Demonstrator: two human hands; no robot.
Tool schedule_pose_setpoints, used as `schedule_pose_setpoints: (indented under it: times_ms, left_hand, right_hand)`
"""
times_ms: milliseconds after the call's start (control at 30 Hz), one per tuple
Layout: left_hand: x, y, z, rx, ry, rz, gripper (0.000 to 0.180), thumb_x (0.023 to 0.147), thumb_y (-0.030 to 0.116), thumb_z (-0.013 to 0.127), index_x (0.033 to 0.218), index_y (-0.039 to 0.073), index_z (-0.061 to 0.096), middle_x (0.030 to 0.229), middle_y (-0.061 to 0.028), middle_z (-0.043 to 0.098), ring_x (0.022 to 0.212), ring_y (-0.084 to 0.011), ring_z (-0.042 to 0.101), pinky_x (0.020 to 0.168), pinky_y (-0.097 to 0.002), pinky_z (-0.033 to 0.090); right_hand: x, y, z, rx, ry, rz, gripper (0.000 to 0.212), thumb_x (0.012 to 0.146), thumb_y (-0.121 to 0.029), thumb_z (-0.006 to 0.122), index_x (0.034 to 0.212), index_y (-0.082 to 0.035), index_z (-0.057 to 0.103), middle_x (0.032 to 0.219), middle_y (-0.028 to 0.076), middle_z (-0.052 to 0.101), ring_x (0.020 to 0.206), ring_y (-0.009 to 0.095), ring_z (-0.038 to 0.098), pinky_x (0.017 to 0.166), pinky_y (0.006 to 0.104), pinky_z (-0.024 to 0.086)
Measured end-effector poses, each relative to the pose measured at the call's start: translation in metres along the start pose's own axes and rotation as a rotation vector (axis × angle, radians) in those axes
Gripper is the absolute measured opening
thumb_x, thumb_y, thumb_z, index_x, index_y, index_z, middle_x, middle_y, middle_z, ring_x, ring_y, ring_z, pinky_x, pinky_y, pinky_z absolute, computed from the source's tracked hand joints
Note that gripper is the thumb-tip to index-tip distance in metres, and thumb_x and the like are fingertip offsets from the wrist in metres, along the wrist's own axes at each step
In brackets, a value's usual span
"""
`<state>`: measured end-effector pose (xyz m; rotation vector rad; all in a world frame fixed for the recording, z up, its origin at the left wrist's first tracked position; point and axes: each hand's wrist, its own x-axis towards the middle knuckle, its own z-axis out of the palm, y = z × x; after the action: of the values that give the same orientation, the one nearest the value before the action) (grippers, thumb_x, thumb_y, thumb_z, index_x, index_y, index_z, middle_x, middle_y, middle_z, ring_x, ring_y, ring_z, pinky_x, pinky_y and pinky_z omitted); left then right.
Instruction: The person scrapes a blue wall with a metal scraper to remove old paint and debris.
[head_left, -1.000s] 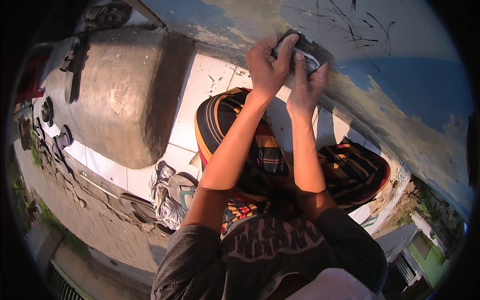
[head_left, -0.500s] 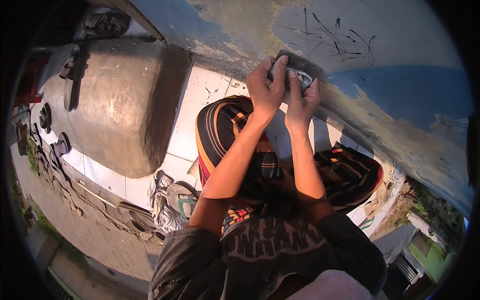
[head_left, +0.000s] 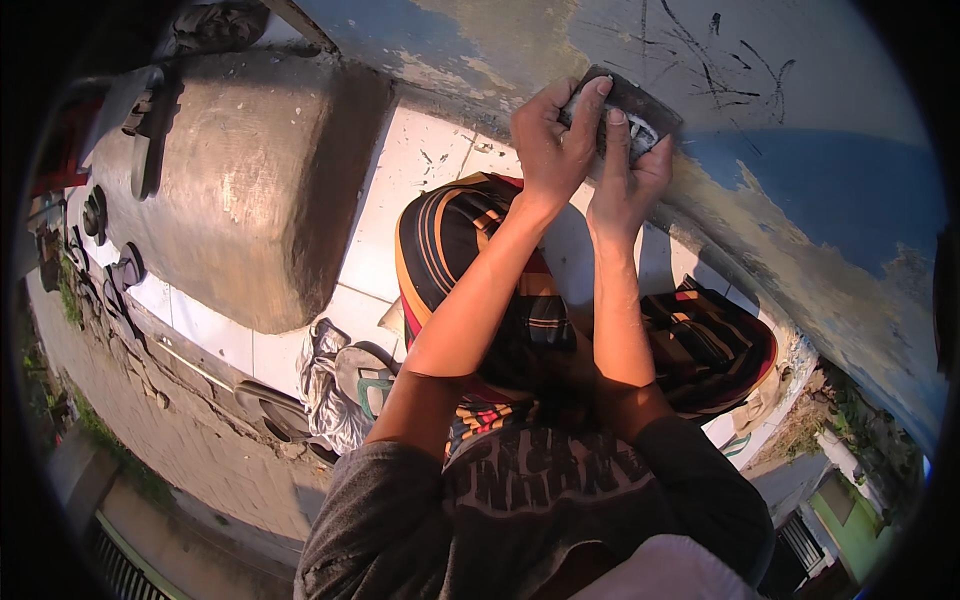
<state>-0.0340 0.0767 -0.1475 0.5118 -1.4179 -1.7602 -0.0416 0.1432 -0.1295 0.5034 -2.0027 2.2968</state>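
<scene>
— What are the bare left hand [head_left: 553, 145] and bare right hand [head_left: 630, 185] gripping?
— Their fingers are clamping a dark, flat, rectangular, white-smeared block [head_left: 645, 103] and holding it at a patchy, flaking, blue-and-beige painted wall [head_left: 820, 190].

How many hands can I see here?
2: the left hand and, beside it, the right hand, both gripping the dark block at the wall.
</scene>
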Motion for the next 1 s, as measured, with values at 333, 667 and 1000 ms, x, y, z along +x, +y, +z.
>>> schedule_pose_setpoints:
  times_ms: [333,667,1000]
  left_hand:
    - [-0.006,-0.004,-0.002,0.051,-0.032,-0.101,0.025,0.084,0.017,0.067,0.069,-0.003,0.060,0.050,-0.0074,0.043,0.050,-0.0065,0.033,0.044,-0.0271,0.029]
    - [0.008,0.016,0.004,0.000,-0.001,0.087,0.023,0.085,0.017,0.067,0.072,-0.002,0.063,0.051,-0.0061,0.047,0.050,-0.0057,0.036,0.043,-0.0261,0.030]
    - [-0.020,-0.012,0.006,0.075,0.028,-0.064,0.034,0.085,0.017,0.067,0.062,-0.001,0.051,0.049,-0.0072,0.039,0.049,-0.0087,0.030,0.042,-0.0289,0.028]
  right_hand:
    - [-0.004,0.005,-0.004,0.016,0.042,0.060,0.020,0.091,-0.008,0.060,0.108,0.002,0.055,0.103,0.007,0.063,0.090,0.010,0.059,0.079,0.0244,0.047]
    - [0.009,-0.016,0.006,-0.048,0.044,-0.029,0.018,0.090,-0.012,0.063,0.100,0.001,0.058,0.093,0.006,0.065,0.081,0.009,0.059,0.074,0.0238,0.047]
    - [-0.006,0.013,-0.019,-0.003,0.060,0.117,0.018,0.090,-0.008,0.060,0.106,0.001,0.057,0.099,0.006,0.064,0.087,0.008,0.059,0.077,0.0234,0.047]
